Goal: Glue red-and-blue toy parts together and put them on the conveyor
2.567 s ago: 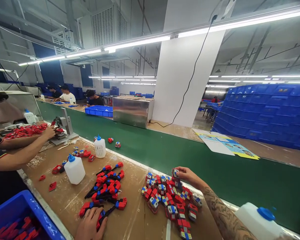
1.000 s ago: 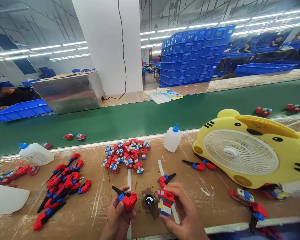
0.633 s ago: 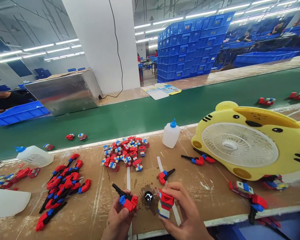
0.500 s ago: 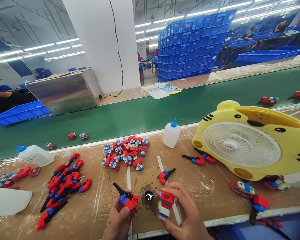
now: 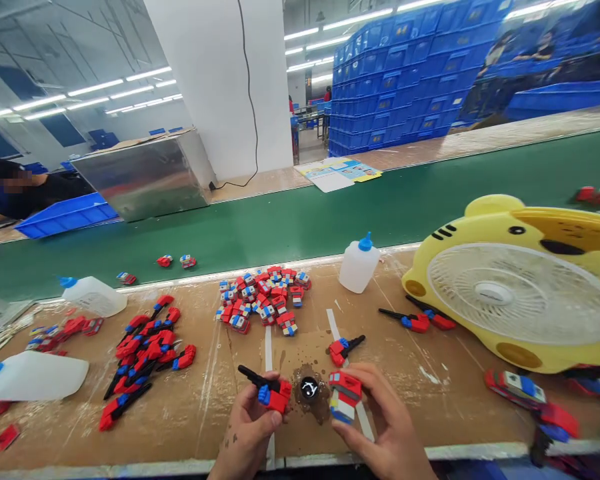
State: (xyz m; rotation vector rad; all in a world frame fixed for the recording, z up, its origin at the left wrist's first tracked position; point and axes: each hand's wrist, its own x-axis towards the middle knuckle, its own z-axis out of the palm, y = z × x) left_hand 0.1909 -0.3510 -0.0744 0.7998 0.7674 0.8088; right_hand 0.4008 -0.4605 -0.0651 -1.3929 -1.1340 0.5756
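Between the fingers of my left hand [image 5: 253, 430] is a red and blue toy part with a black barrel [image 5: 276, 395], its barrel pointing up and to the left. My right hand [image 5: 387, 423] grips a red, white and blue toy block [image 5: 345, 396] by its sides. The two pieces are apart. Between and just beyond them sits a small round pot of dark, shiny liquid [image 5: 309, 389], with wet stains around it. Another black-barrelled toy part [image 5: 347, 349] lies just past the right hand's block.
Barrelled parts [image 5: 147, 350] are heaped on the left, and toy blocks [image 5: 265, 300] in the middle. A white squeeze bottle [image 5: 359, 265] stands near the green conveyor belt [image 5: 260, 227]. A yellow fan [image 5: 520, 287] fills the right side. Another person [image 5: 23, 183] sits across the belt.
The view has shifted, so the scene sits farther right. Both hands keep hold of their pieces, and the block in my right hand has turned slightly.
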